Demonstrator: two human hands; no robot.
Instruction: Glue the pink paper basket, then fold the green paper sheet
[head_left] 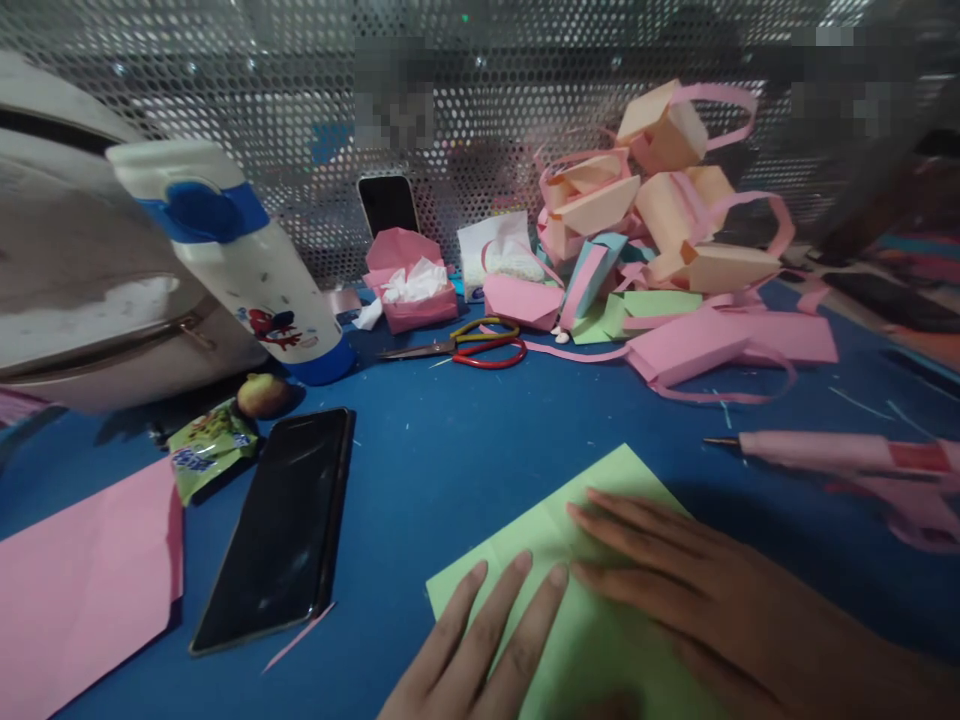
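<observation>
A sheet of light green paper [622, 480] lies on the blue table [420, 460] in front of me, turned at an angle, with faint crease lines across it. My left hand [487, 650] rests on its near left part, fingers stretched out and apart. Flat over the right side of the sheet is my right hand [697, 590], fingers extended toward the left. The fingertips of both hands come close together near the sheet's middle. Both hands cover part of the paper, and its near edge runs out of view.
Left are pink paper [90, 580], a phone [281, 530], a snack packet [214, 450], a round fruit [262, 396], a bottle [247, 270] and a bag [90, 260]. Scissors [487, 345] lie behind, beside paper bags [690, 340]. A pink glue gun [817, 450] lies right. Perforated metal [285, 120] stands behind.
</observation>
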